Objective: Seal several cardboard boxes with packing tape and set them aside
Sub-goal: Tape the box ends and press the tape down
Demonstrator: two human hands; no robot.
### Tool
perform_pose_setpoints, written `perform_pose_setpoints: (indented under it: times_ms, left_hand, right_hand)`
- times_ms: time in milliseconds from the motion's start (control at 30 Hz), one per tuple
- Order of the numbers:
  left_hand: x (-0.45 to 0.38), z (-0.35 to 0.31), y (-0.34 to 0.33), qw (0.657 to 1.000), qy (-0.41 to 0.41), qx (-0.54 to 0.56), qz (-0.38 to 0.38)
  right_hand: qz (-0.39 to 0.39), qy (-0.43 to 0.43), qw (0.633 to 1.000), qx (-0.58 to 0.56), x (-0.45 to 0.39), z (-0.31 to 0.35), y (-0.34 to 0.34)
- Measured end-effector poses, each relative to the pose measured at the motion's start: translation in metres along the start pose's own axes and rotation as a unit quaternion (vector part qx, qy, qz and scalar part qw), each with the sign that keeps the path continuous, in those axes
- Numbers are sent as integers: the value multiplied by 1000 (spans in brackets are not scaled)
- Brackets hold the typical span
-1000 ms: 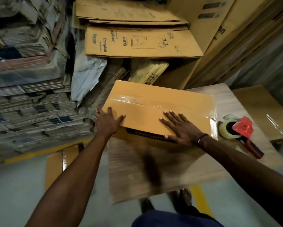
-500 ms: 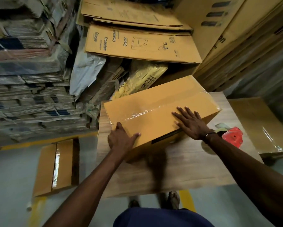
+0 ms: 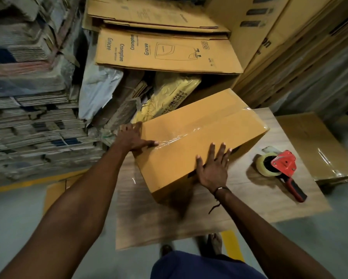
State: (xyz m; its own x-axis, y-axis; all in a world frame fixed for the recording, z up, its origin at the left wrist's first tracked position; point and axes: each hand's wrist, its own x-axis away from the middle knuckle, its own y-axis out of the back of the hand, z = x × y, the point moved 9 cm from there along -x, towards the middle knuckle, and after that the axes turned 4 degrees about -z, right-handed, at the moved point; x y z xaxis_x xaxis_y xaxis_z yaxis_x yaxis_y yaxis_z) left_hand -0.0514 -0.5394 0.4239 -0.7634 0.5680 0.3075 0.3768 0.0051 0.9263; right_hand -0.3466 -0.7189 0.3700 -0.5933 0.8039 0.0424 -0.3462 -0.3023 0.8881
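Two hands steady a taped cardboard box (image 3: 201, 137) on the worktop (image 3: 249, 200).

The left hand (image 3: 132, 137) clasps the box's far-left corner, thumb lying along the clear tape seam on top and fingers wrapped over the end. The right hand (image 3: 213, 168) lies flat against the near side with its fingers spread and straight, tips reaching the top edge. The box sits tilted between the two hands, one low corner on the wood-grain worktop. Right of the right hand, apart from the box, a red tape dispenser (image 3: 279, 170) lies on the worktop. Beyond the left hand, flattened cartons (image 3: 165, 53) are stacked.
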Motion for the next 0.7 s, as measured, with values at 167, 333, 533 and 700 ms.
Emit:
perform_pose_setpoints:
  times_ms: [167, 333, 533, 700]
  left_hand:
    - [36, -6, -21, 999, -12, -29, -43]
    - [89, -44, -62, 998, -48, -25, -37]
    - [136, -97, -94, 997, 10, -10, -73]
    - [147, -122, -103, 998, 30, -13, -59]
  right_hand:
    - [44, 67, 996, 47, -29, -32, 22]
    - [94, 63, 991, 66, -69, -68, 46]
    - [68, -29, 994, -76, -58, -77, 55]
    - [-20, -34, 998, -43, 15, -85, 64]
